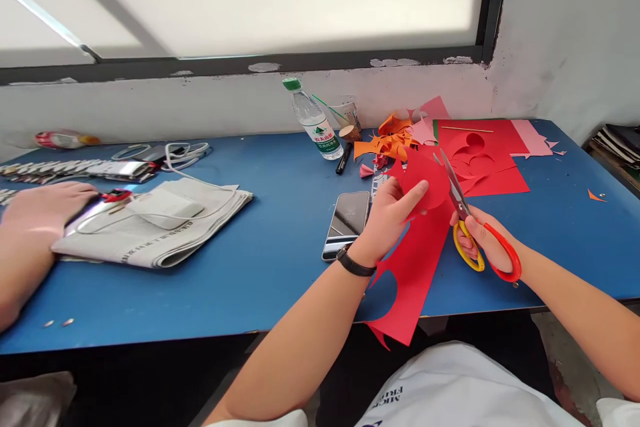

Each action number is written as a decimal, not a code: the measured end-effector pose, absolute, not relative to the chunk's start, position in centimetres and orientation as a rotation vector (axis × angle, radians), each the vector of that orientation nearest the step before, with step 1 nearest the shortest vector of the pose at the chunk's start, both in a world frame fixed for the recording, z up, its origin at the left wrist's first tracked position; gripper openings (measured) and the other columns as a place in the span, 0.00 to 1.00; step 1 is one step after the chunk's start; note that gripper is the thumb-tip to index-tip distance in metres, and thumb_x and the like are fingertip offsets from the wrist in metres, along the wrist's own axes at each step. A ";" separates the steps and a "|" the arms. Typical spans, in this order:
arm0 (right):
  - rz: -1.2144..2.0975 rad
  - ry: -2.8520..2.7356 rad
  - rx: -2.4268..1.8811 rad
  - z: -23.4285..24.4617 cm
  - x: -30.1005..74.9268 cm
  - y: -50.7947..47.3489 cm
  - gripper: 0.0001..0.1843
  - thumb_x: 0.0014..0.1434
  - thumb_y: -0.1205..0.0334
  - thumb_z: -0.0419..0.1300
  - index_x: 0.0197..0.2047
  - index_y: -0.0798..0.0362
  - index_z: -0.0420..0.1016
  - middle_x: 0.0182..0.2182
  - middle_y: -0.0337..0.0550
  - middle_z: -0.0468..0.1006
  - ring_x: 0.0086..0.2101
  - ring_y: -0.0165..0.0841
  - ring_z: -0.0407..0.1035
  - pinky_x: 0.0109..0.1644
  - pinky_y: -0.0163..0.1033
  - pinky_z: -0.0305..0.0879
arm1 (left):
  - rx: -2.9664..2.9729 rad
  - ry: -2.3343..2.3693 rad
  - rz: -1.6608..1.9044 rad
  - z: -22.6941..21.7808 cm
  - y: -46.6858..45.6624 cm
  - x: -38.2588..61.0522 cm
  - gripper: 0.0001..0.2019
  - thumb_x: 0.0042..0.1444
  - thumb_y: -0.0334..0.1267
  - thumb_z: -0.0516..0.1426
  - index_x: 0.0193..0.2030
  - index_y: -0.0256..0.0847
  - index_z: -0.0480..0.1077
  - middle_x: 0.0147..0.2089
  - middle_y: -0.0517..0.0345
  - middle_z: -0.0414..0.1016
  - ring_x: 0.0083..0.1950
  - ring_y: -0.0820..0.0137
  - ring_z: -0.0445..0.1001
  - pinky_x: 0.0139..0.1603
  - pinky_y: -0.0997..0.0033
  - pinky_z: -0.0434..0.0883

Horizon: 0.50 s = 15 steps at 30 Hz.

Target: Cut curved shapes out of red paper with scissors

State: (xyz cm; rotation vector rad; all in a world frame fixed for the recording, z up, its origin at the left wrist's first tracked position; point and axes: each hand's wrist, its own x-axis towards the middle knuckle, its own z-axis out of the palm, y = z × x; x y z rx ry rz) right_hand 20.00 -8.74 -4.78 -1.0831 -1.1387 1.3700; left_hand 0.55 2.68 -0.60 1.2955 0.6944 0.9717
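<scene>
My left hand (393, 217), with a black watch on its wrist, pinches a roundish piece of red paper (429, 177) between thumb and fingers. My right hand (480, 233) grips scissors (457, 190) with one yellow and one red handle loop. The blades point up and away, slightly apart, close by the paper's right edge. Below the round piece hangs a long red paper strip (417, 273) with a curved cut-out on its left side; it reaches past the table's front edge. Whether the strip and the round piece are joined is hidden.
On the blue table (280, 247) lie a phone (346, 223), orange scraps (393, 140), red sheets (500, 173) and a black marker (343, 159). A water bottle (317, 123) stands tilted near the wall. Another person's hand (53, 207) rests left by folded newspaper (150, 233).
</scene>
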 end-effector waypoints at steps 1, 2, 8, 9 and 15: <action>1.365 -1.148 -1.081 -4.7 20.0 -8.8 0.40 0.63 0.18 0.67 0.49 0.48 0.73 0.27 0.29 0.65 0.24 0.29 0.57 0.27 0.37 0.59 | 1.304 0.697 0.946 -0.5 2.6 0.6 0.25 0.55 0.59 0.78 0.42 0.40 0.79 0.43 0.52 0.87 0.39 0.67 0.82 0.38 0.70 0.80; 1.360 -1.159 -1.078 -4.7 20.1 -8.9 0.39 0.64 0.18 0.67 0.49 0.49 0.73 0.27 0.30 0.65 0.24 0.29 0.57 0.28 0.37 0.59 | 1.315 0.697 0.919 -0.4 2.5 0.6 0.25 0.55 0.58 0.78 0.42 0.39 0.81 0.42 0.52 0.87 0.38 0.67 0.81 0.38 0.69 0.80; 1.335 -1.212 -1.079 -5.3 21.0 -8.9 0.34 0.69 0.22 0.65 0.51 0.47 0.73 0.28 0.30 0.64 0.25 0.30 0.56 0.27 0.38 0.56 | 1.363 0.712 0.926 0.0 2.2 0.6 0.24 0.54 0.58 0.77 0.35 0.40 0.79 0.31 0.58 0.81 0.30 0.70 0.74 0.31 0.70 0.69; 1.326 -1.224 -1.085 -5.5 21.2 -8.8 0.33 0.70 0.24 0.65 0.52 0.47 0.73 0.28 0.30 0.64 0.25 0.30 0.55 0.26 0.38 0.55 | 1.374 0.718 0.945 0.0 2.3 0.6 0.23 0.55 0.58 0.77 0.34 0.41 0.78 0.30 0.59 0.80 0.30 0.70 0.73 0.32 0.70 0.69; 1.228 -1.317 -1.136 -6.6 21.8 -8.7 0.28 0.75 0.28 0.62 0.53 0.46 0.74 0.30 0.32 0.65 0.26 0.31 0.58 0.28 0.39 0.56 | 1.435 0.709 1.002 0.0 2.7 0.2 0.22 0.56 0.57 0.76 0.35 0.42 0.77 0.31 0.60 0.77 0.31 0.69 0.71 0.34 0.68 0.69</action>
